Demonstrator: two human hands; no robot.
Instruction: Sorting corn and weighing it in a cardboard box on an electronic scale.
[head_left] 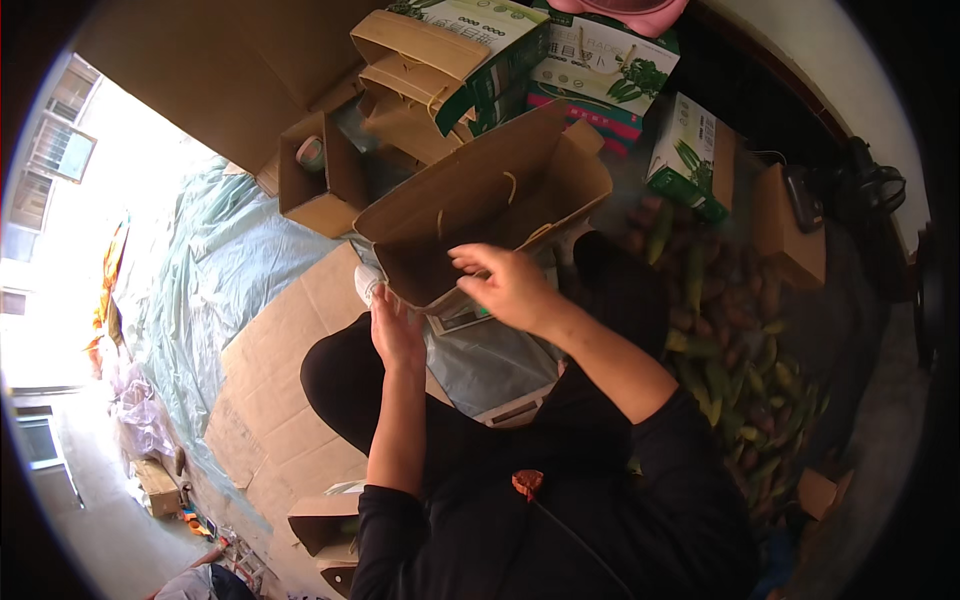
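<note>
An open brown cardboard box (480,200) lies tilted in front of me, its flaps spread and yellow cord handles showing inside. My right hand (505,285) hovers at the box's near rim, fingers loosely curled and apart, holding nothing I can see. Just below the box's near left corner, my left hand (397,332) is held flat and upright, touching or almost touching the box edge. A small scale-like device (465,318) sits under the box, partly hidden.
A pile of green and purplish produce (730,340) lies to my right. Green-and-white printed cartons (600,70) and folded brown boxes (420,90) stack behind. A small open box (315,180) stands at left. Flattened cardboard (280,400) and blue-grey plastic sheet (210,270) cover the floor.
</note>
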